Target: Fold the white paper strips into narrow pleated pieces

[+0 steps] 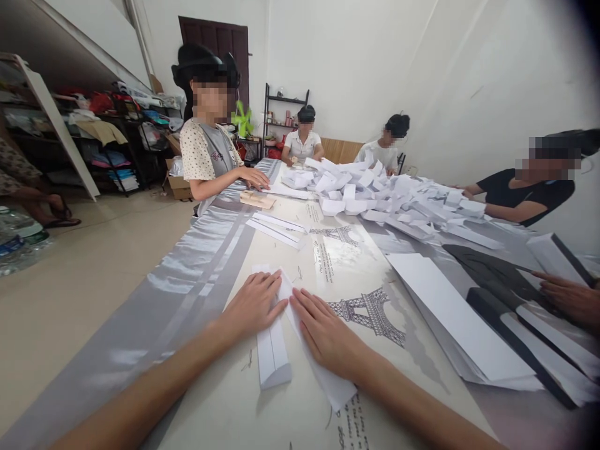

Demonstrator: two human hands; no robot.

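Note:
My left hand (254, 302) lies over a folded white paper envelope (270, 356) on the table. Its fingers are stretched over the upper part and the thumb reaches to the right. Directly beside it, my right hand (328, 334) rests flat along a second long folded white paper (341, 390), fingers extended and close together. The upper end of that paper shows between my two hands, near the left fingertips. Both hands press from above rather than wrap around anything. The undersides of my fingers are hidden.
White envelopes (276, 230) lie ahead on the printed tablecloth (234, 375). A large heap of folded white papers (375, 187) covers the far right. A stack of white sheets (454, 312) and dark folders (520, 337) lie right, near another person's hand (569, 297). Several people sit or stand around the table.

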